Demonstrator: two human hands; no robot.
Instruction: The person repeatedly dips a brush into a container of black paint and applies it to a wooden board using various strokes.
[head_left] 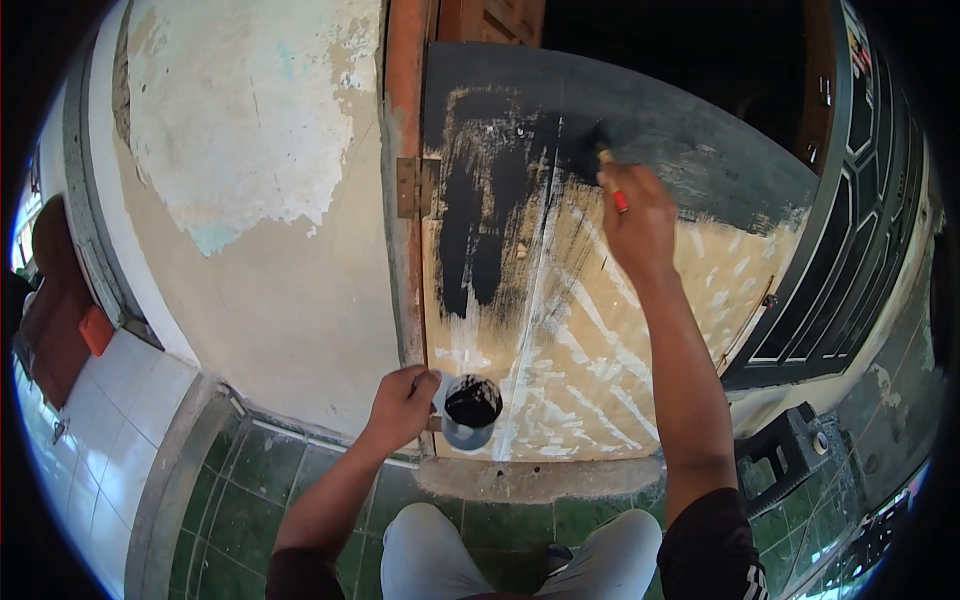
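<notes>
My right hand (640,215) is closed around a paintbrush (619,201) with a red-tipped handle. Its dark bristles press on the upper part of a door panel (600,300). Black paint covers the panel's top and runs down its left side in rough strokes; lower down, the surface is tan with white patches. Lower left, my left hand (405,400) grips the handle of a cup (468,436) with black paint inside. The cup is held in front of the panel's bottom left.
A rusty hinge (408,188) joins the panel to an orange-brown frame. Peeling wall (270,290) stands left. At right are a dark panelled door (850,220) and a dark plastic stool (785,460). Green tiles (500,520) lie underfoot; a brown chair (55,300) stands far left.
</notes>
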